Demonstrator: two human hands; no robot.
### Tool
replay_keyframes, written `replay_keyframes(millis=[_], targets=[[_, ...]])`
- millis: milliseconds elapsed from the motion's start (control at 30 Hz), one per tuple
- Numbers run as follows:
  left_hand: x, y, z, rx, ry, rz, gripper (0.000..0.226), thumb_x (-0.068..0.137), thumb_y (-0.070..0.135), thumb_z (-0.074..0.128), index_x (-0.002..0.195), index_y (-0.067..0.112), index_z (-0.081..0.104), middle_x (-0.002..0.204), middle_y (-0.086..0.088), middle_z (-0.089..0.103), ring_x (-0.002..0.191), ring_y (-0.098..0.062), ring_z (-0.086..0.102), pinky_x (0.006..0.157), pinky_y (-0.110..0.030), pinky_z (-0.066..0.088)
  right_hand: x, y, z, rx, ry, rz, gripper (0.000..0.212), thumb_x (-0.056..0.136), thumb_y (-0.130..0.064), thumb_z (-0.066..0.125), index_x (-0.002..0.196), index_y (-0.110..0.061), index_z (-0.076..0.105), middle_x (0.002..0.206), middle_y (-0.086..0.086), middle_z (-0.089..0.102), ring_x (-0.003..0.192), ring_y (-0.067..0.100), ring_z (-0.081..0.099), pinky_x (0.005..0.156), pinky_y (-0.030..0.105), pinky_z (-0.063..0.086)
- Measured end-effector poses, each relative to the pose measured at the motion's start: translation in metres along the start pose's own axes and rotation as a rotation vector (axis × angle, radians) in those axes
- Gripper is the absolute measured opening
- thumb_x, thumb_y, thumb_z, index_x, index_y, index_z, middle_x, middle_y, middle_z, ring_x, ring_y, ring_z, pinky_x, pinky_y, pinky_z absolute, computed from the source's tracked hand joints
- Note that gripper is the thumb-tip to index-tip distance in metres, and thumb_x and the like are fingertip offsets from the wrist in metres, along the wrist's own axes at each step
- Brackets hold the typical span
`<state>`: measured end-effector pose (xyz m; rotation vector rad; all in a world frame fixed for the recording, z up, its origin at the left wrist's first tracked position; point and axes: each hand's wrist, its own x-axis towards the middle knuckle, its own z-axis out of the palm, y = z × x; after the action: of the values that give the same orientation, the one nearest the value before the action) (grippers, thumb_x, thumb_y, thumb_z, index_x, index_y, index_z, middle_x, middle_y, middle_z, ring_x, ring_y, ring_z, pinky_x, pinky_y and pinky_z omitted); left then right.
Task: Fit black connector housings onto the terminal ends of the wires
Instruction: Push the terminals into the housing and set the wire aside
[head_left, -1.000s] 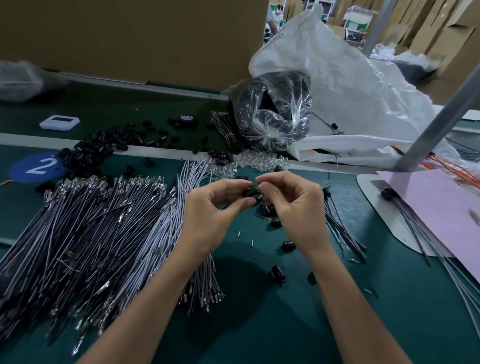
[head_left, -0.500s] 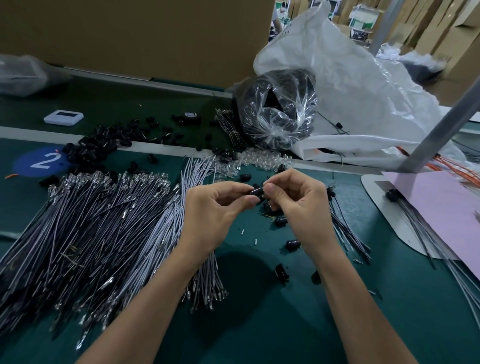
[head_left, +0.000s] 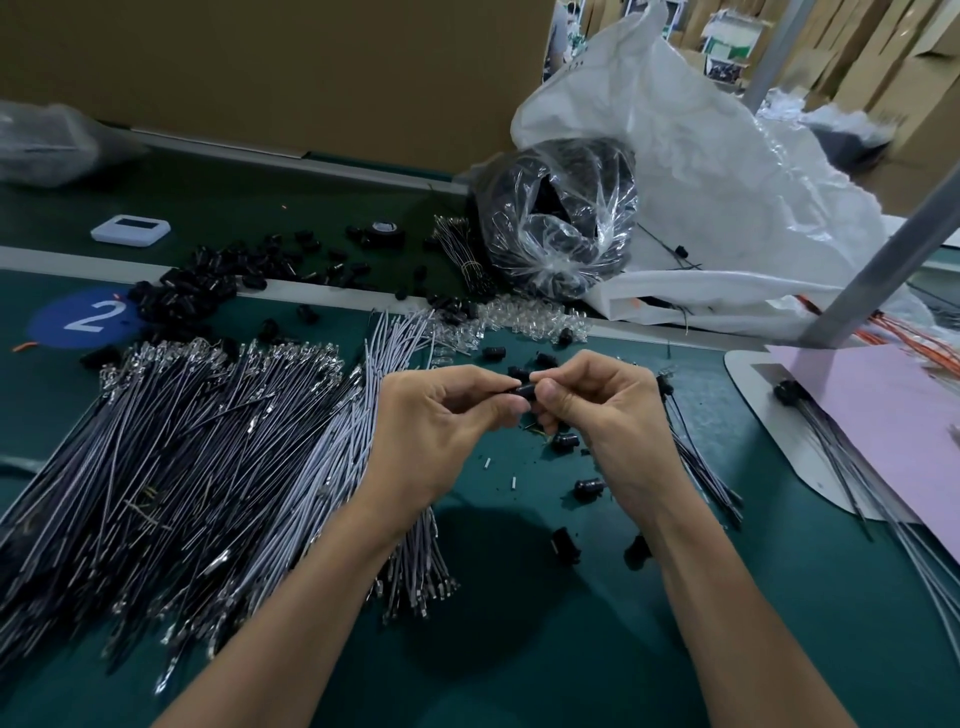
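My left hand (head_left: 441, 431) and my right hand (head_left: 597, 410) meet above the green mat, fingertips together. Between them sits a small black connector housing (head_left: 523, 391); my left thumb and forefinger pinch it from the left and my right fingertips pinch at its right end. Any wire in my right hand is hidden by the fingers. A big heap of grey wires with metal terminals (head_left: 197, 447) lies left of my hands. Loose black housings (head_left: 589, 486) lie on the mat below my right hand, and more housings (head_left: 208, 280) are piled at the back left.
A clear bag of black parts (head_left: 561, 228) and a white plastic sack (head_left: 727, 171) stand at the back. Finished wires (head_left: 831, 441) lie on a pink sheet (head_left: 883, 410) at the right beside a slanted metal post (head_left: 883, 260). A white device (head_left: 131, 230) sits far left.
The hands stay together on the housing; they have shifted slightly right and up in view as the head moved. Fingers have closed tighter around the part.
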<state>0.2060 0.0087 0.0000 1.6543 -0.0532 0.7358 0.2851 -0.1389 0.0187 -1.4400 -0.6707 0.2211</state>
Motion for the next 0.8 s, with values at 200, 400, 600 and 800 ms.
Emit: replay_keyframes(millis=[200, 400, 600, 800], targets=[[-0.002, 0.009, 0.013, -0.146, -0.017, -0.056, 0.018, 0.073, 0.023, 0.076, 0.091, 0.020, 0.074, 0.078, 0.004, 0.076, 0.070, -0.013, 0.074, 0.065, -0.018, 0.056, 0.000, -0.013, -0.005, -0.037, -0.017, -0.032, 0.005, 0.079, -0.021, 0.074, 0.081, -0.016, 0.074, 0.070, -0.003, 0.068, 0.063, 0.009, 0.059, 0.062, 0.020, 0.049], [0.006, 0.011, -0.003, -0.163, 0.253, -0.150, 0.042, 0.090, 0.051, 0.043, 0.100, 0.020, 0.070, 0.081, 0.001, 0.076, 0.070, -0.019, 0.073, 0.063, -0.027, 0.058, -0.003, -0.059, -0.068, 0.305, -0.015, -0.021, 0.026, 0.090, -0.021, 0.050, 0.080, -0.020, 0.074, 0.094, 0.003, 0.075, 0.083, 0.011, 0.070, 0.075, 0.021, 0.057], [0.008, 0.004, -0.006, -0.174, 0.375, -0.277, 0.042, 0.090, 0.050, 0.046, 0.088, 0.017, 0.072, 0.073, -0.003, 0.074, 0.063, -0.020, 0.070, 0.060, -0.024, 0.056, 0.012, -0.086, -0.133, 0.050, 0.301, 0.041, 0.027, 0.096, -0.017, 0.054, 0.075, -0.014, 0.071, 0.065, -0.004, 0.064, 0.060, 0.006, 0.061, 0.056, 0.013, 0.049], [0.003, 0.000, -0.001, 0.047, -0.019, -0.194, 0.026, 0.085, 0.044, 0.063, 0.099, 0.025, 0.073, 0.085, 0.010, 0.075, 0.080, -0.005, 0.070, 0.070, -0.015, 0.052, 0.043, -0.019, -0.138, -0.790, 0.277, 0.263, 0.023, 0.095, -0.019, 0.061, 0.106, 0.001, 0.066, 0.080, 0.012, 0.068, 0.058, 0.014, 0.058, 0.056, 0.023, 0.049]])
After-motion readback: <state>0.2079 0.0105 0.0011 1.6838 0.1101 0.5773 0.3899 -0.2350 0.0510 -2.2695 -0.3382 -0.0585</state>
